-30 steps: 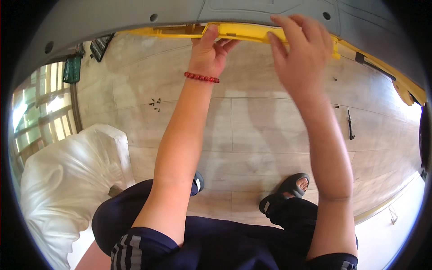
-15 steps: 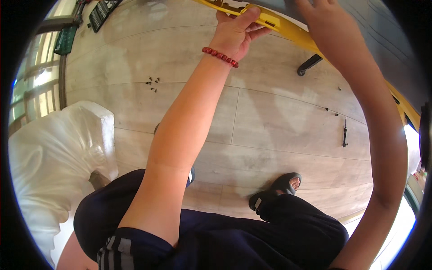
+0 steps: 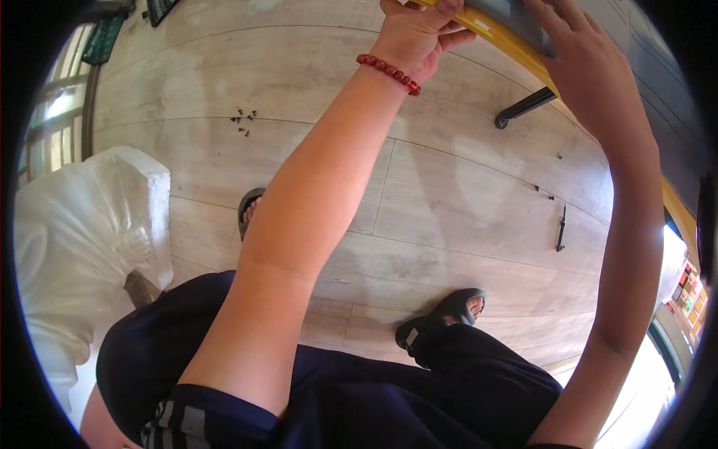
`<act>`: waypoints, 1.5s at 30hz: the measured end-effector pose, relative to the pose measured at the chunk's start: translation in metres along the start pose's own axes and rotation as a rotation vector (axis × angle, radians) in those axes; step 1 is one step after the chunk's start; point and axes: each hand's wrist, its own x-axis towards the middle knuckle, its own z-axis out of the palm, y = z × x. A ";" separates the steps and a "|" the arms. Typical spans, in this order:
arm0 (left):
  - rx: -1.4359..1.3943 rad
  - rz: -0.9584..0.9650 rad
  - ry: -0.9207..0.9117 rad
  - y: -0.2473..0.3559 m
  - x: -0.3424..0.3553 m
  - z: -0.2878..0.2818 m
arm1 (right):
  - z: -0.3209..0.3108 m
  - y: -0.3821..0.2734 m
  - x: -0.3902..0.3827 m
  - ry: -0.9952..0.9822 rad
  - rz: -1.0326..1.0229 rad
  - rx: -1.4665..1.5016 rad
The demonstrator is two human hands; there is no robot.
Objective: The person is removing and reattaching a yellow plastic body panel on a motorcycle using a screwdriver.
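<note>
My left hand (image 3: 419, 41), with a red bead bracelet (image 3: 389, 69) at the wrist, pinches a yellow edge strip (image 3: 508, 45) between thumb and fingers. The strip runs along the rim of a large grey panel (image 3: 636, 71) at the upper right. My right hand (image 3: 591, 75) lies over this rim, fingers stretched out onto the grey surface; some fingertips are cut off by the picture's top edge. Below the strip, a dark leg with a rounded end (image 3: 523, 107) juts out.
Several small dark screws (image 3: 243, 120) lie on the wood-look floor (image 3: 329, 284), left of my left forearm. A few more (image 3: 544, 191) are near a slim black tool (image 3: 561, 228) on the right. White plastic sheeting (image 3: 82, 224) covers something at left. A dark tool case (image 3: 161, 9) is at the top left.
My view has shifted slightly. Both hands have moved a little up and right in the picture, staying at the yellow strip and grey panel. My left foot now shows more.
</note>
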 end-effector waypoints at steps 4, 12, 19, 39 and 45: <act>0.007 0.027 0.018 -0.004 0.003 -0.001 | 0.014 0.001 -0.003 0.025 -0.004 -0.096; -0.017 -0.048 -0.066 0.002 0.002 -0.002 | 0.055 0.006 -0.004 0.298 -0.031 0.064; 0.036 -0.029 0.037 -0.005 -0.003 -0.005 | 0.060 0.003 0.000 0.403 -0.059 0.097; 0.118 -0.034 0.146 -0.009 0.010 -0.003 | 0.087 0.014 0.011 0.564 -0.118 0.211; 0.090 0.015 0.139 -0.019 0.006 -0.006 | 0.093 0.020 0.012 0.629 -0.161 0.206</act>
